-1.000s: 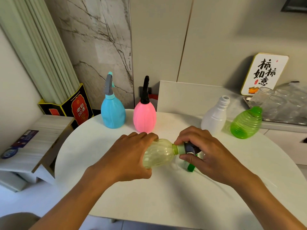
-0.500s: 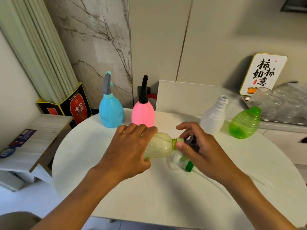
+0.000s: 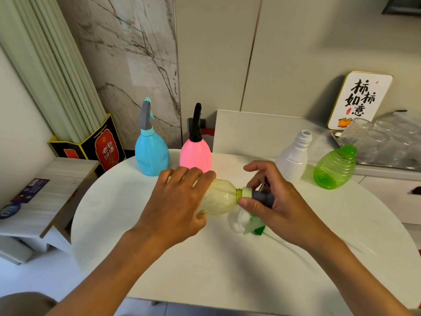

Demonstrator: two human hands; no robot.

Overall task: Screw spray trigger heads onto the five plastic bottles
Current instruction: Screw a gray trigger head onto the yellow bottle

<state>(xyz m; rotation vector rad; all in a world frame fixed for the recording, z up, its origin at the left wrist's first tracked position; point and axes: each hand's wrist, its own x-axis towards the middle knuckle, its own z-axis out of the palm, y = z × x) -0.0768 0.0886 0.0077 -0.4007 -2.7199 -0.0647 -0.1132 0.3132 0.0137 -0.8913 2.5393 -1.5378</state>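
While my left hand (image 3: pixel 180 204) wraps over the body of the pale yellow bottle (image 3: pixel 219 199), fingers curled round it, the bottle lies on its side just above the white round table (image 3: pixel 227 270), neck pointing to my right. My right hand (image 3: pixel 276 202) pinches the trigger head (image 3: pixel 262 197) at that neck: the thumb presses below the light green collar, the other fingers curl over the dark grey part. I cannot tell how far the collar is threaded on. Under my right hand, on the table, I see a white and green trigger head (image 3: pixel 249 223), partly hidden, with a thin tube running off to the right.

Farther back on the table, the blue bottle (image 3: pixel 152 153) stands upright with a grey trigger head fitted, and just beside it the pink bottle (image 3: pixel 195 155) stands with a black one. To the right, the white bottle (image 3: pixel 292 158) stands with its neck open, and the green ribbed bottle (image 3: pixel 335 167) leans near it at the table's edge. Beyond them, a sign with characters (image 3: pixel 360 100) stands against the wall above a tray of glasses (image 3: pixel 387 142).
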